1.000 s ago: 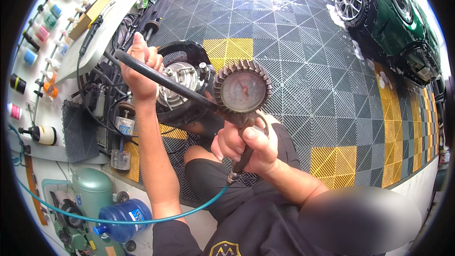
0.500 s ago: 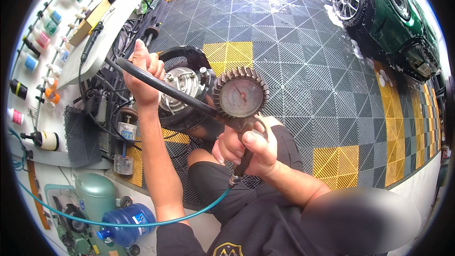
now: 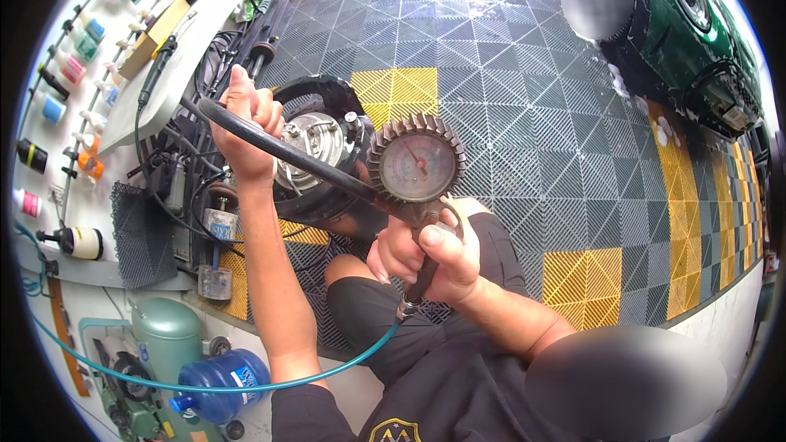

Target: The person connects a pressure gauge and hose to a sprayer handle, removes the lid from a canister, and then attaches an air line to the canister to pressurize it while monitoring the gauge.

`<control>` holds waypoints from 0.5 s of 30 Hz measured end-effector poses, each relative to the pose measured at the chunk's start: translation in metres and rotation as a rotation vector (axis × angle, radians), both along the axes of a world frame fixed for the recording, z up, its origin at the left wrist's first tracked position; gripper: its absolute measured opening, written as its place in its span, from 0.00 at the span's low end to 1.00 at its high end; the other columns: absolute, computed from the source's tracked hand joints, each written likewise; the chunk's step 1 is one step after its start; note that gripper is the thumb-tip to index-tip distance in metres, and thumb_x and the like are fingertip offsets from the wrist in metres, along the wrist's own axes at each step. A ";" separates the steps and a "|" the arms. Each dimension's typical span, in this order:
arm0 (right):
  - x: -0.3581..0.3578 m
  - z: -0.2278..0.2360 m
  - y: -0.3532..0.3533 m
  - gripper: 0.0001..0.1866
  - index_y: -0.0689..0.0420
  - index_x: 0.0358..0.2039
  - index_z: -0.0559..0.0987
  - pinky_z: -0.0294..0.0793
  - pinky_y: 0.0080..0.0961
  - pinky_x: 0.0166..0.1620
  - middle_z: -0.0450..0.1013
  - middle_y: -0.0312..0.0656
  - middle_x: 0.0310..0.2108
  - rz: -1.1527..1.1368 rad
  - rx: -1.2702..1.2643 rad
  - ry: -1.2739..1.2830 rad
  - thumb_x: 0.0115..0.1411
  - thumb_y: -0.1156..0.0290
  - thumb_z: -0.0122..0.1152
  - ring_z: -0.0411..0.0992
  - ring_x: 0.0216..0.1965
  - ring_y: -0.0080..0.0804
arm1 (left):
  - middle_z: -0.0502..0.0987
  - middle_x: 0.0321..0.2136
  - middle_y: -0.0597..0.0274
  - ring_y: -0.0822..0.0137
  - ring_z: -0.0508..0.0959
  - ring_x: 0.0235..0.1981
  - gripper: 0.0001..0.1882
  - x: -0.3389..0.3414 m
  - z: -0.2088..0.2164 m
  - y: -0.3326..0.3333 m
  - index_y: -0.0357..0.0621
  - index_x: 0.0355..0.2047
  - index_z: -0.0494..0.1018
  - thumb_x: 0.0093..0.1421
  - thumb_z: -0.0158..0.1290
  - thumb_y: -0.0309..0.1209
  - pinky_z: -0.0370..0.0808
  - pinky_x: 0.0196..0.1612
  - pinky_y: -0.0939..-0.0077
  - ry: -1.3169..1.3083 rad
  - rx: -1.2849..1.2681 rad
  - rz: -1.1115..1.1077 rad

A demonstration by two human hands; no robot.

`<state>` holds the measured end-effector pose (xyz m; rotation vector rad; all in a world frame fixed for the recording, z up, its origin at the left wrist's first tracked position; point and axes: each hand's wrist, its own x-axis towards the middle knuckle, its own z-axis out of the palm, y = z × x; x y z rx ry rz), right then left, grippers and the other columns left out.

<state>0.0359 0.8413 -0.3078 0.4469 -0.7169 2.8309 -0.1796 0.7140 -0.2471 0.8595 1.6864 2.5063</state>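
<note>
My right hand (image 3: 442, 258) is closed round the handle of a tire inflator (image 3: 418, 165), whose round dial in a ribbed black surround faces up. A teal air hose (image 3: 360, 362) joins the bottom of its handle. From the inflator a thick black hose (image 3: 295, 155) runs up and left, bending round by my left hand (image 3: 250, 135). That hand is closed with the thumb up, on the hose's far end; its tip is hidden. Beneath the hose stands a round black tank (image 3: 327, 94) with metal fittings on top, partly covered by my left hand and the hose.
On the left wall hang several spray bottles (image 3: 85, 45). A green air compressor (image 3: 166, 331) and blue water jug (image 3: 221, 385) stand at lower left. Cables and poles (image 3: 221, 82) crowd the tank's left side. A green car (image 3: 688, 41) stands at the far right on the tiled floor (image 3: 508, 115).
Both hands keep their grip on the inflator and hose, with almost no movement. The view has shifted very slightly.
</note>
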 end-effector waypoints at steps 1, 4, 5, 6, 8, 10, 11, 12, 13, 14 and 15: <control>0.000 -0.001 0.000 0.19 0.63 0.34 0.71 0.70 0.36 0.32 0.60 0.33 0.17 0.001 -0.002 0.009 0.66 0.57 0.59 0.61 0.17 0.24 | 0.48 0.12 0.78 0.82 0.46 0.12 0.26 0.000 0.000 0.000 0.59 0.18 0.54 0.72 0.50 0.45 0.42 0.14 0.81 -0.002 -0.002 0.004; -0.001 -0.004 0.000 0.19 0.62 0.34 0.71 0.70 0.36 0.32 0.60 0.33 0.17 0.003 -0.002 0.027 0.66 0.57 0.59 0.61 0.17 0.24 | 0.49 0.12 0.78 0.82 0.46 0.12 0.26 0.001 0.000 0.000 0.59 0.17 0.54 0.72 0.50 0.45 0.42 0.14 0.81 -0.009 -0.006 0.014; -0.001 -0.006 0.000 0.18 0.62 0.34 0.71 0.70 0.36 0.32 0.60 0.33 0.17 0.002 0.001 0.026 0.66 0.57 0.59 0.61 0.17 0.24 | 0.49 0.12 0.78 0.82 0.46 0.12 0.26 0.001 0.000 0.001 0.59 0.17 0.54 0.72 0.50 0.45 0.42 0.14 0.81 -0.011 -0.007 0.015; 0.000 -0.007 0.000 0.18 0.62 0.34 0.71 0.70 0.36 0.32 0.60 0.33 0.17 0.006 0.007 0.019 0.66 0.57 0.59 0.61 0.17 0.24 | 0.49 0.12 0.78 0.82 0.46 0.12 0.26 0.001 0.000 0.001 0.59 0.17 0.54 0.72 0.50 0.45 0.42 0.14 0.81 -0.014 -0.007 0.016; -0.002 -0.009 -0.001 0.21 0.64 0.49 0.65 0.72 0.36 0.33 0.62 0.36 0.19 0.030 -0.066 0.053 0.65 0.63 0.59 0.63 0.19 0.26 | 0.49 0.12 0.78 0.82 0.46 0.12 0.26 0.001 0.000 0.001 0.59 0.18 0.54 0.72 0.49 0.45 0.42 0.14 0.81 -0.014 -0.009 0.018; -0.003 -0.010 -0.001 0.26 0.66 0.57 0.63 0.73 0.37 0.34 0.62 0.38 0.20 0.046 -0.101 0.068 0.65 0.66 0.58 0.64 0.20 0.27 | 0.49 0.12 0.78 0.82 0.46 0.12 0.26 0.000 0.000 0.000 0.59 0.17 0.54 0.72 0.49 0.45 0.42 0.14 0.81 -0.015 -0.010 0.014; -0.003 -0.010 -0.002 0.26 0.66 0.57 0.63 0.73 0.37 0.34 0.62 0.38 0.20 0.047 -0.101 0.069 0.65 0.66 0.58 0.64 0.20 0.26 | 0.49 0.12 0.78 0.82 0.46 0.12 0.26 0.000 0.000 0.000 0.59 0.17 0.54 0.73 0.49 0.45 0.42 0.14 0.81 -0.015 -0.010 0.007; -0.002 -0.010 -0.002 0.24 0.65 0.54 0.64 0.73 0.37 0.34 0.62 0.37 0.19 0.035 -0.092 0.071 0.65 0.64 0.58 0.63 0.19 0.26 | 0.49 0.12 0.78 0.82 0.46 0.12 0.26 0.000 -0.001 -0.001 0.59 0.17 0.54 0.73 0.49 0.45 0.42 0.14 0.82 -0.016 -0.010 0.001; -0.001 -0.010 -0.002 0.21 0.65 0.50 0.65 0.72 0.36 0.33 0.62 0.36 0.19 0.030 -0.072 0.044 0.65 0.63 0.58 0.63 0.19 0.25 | 0.49 0.12 0.78 0.82 0.46 0.12 0.26 0.000 -0.001 -0.001 0.59 0.17 0.54 0.73 0.48 0.45 0.42 0.14 0.82 -0.012 -0.012 -0.002; 0.001 -0.009 -0.002 0.18 0.64 0.43 0.68 0.71 0.36 0.32 0.61 0.34 0.18 0.013 -0.044 0.019 0.66 0.60 0.58 0.62 0.18 0.24 | 0.49 0.12 0.78 0.82 0.46 0.12 0.26 -0.001 -0.002 -0.001 0.59 0.17 0.54 0.73 0.48 0.45 0.42 0.14 0.82 -0.008 -0.014 -0.005; 0.001 -0.009 -0.002 0.18 0.63 0.36 0.71 0.71 0.35 0.32 0.61 0.33 0.18 0.003 -0.010 -0.017 0.66 0.57 0.58 0.61 0.17 0.23 | 0.49 0.12 0.78 0.82 0.46 0.12 0.26 -0.001 -0.002 -0.002 0.59 0.17 0.54 0.73 0.48 0.45 0.42 0.14 0.82 0.005 -0.022 -0.008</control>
